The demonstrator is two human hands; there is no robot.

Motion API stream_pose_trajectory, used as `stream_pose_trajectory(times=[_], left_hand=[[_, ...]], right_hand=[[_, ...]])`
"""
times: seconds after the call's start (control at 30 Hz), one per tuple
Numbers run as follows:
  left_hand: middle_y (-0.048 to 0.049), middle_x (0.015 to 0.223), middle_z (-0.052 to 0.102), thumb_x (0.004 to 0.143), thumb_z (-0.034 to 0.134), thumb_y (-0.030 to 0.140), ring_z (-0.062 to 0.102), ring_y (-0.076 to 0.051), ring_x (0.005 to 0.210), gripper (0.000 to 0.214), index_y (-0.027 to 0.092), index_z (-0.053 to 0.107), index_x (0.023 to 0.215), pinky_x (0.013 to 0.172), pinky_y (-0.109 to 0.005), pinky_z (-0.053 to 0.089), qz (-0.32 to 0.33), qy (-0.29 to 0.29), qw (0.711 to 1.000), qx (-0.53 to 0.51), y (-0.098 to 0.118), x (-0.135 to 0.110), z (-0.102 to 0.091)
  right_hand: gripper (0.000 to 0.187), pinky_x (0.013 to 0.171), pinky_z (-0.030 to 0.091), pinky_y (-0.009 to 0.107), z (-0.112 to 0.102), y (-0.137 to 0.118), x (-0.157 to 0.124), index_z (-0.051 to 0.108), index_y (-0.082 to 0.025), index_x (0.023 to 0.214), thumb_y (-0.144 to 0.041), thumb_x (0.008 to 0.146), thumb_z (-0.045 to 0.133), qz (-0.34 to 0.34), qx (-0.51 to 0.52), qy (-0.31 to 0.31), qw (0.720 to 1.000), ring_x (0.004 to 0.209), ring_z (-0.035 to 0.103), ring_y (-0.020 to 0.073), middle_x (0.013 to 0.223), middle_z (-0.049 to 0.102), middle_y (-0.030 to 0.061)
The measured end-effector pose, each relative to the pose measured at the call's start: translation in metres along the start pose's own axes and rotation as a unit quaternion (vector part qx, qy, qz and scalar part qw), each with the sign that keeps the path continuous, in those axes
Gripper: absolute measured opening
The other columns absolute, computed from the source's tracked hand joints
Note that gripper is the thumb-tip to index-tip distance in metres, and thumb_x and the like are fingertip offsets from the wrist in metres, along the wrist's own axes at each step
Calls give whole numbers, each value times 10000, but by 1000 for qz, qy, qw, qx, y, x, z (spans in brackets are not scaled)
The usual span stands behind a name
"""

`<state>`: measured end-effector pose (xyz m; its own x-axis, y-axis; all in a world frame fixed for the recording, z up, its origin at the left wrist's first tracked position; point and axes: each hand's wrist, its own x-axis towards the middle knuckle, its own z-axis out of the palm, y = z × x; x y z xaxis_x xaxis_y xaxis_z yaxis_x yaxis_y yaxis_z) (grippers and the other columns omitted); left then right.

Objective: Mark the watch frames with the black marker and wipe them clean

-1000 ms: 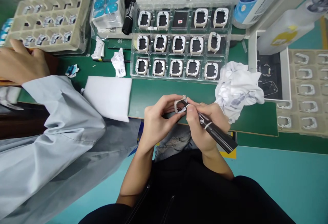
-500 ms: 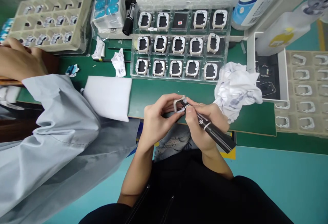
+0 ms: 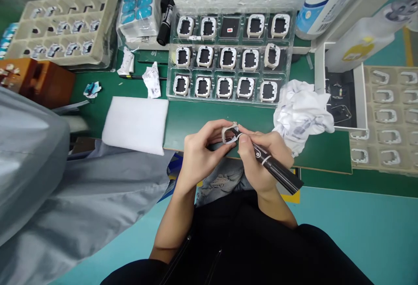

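While a co-worker's grey sleeve (image 3: 29, 154) fills the left, a white foam pad (image 3: 135, 124) lies on the green desk (image 3: 196, 117). Just over the desk's near edge, the left hand (image 3: 199, 154) pinches a small white frame (image 3: 229, 133) by its sides — tilted up so its opening faces the black marker (image 3: 271, 167), whose tip touches it. The right hand (image 3: 261, 159) grips that marker like a pen — beside crumpled paper (image 3: 302, 113).
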<state>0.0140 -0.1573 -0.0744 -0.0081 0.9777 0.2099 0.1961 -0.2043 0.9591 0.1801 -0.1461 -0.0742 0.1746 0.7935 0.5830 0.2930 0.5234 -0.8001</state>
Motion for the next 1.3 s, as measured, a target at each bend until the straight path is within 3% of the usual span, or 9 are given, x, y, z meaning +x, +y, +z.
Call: stream_pose_trajectory(times=[0.6, 0.97, 1.3], left_hand=[[-33, 1368, 930, 1045, 980, 228, 944, -226, 1213, 414, 286, 822, 1423, 1150, -311, 772, 19, -2, 1000, -4, 0, 0, -1], [-50, 1349, 936, 1043, 1003, 345, 948, -247, 1204, 408, 277, 821, 1402, 1144, -342, 784, 0, 1, 1000, -8, -1, -1, 0], [-92, 1298, 939, 928, 1081, 590, 949, -311, 1196, 665, 248, 796, 1422, 1107, -412, 809, -43, -8, 999, -15, 1, 1, -2]], right_hand=[[169, 760, 760, 274, 0, -2, 2, 723, -287, 988, -200, 1079, 835, 1, 5, 3, 1000, 1018, 960, 243, 912, 873, -39], [167, 765, 770, 286, 0, 0, 1, 729, -293, 994, -209, 1082, 843, 2, 16, 1, 1000, 1030, 960, 251, 895, 867, -42], [132, 807, 819, 404, -1, 3, -7, 729, -302, 1057, -247, 1092, 843, 33, 55, 6, 998, 1055, 960, 309, 905, 881, -15]])
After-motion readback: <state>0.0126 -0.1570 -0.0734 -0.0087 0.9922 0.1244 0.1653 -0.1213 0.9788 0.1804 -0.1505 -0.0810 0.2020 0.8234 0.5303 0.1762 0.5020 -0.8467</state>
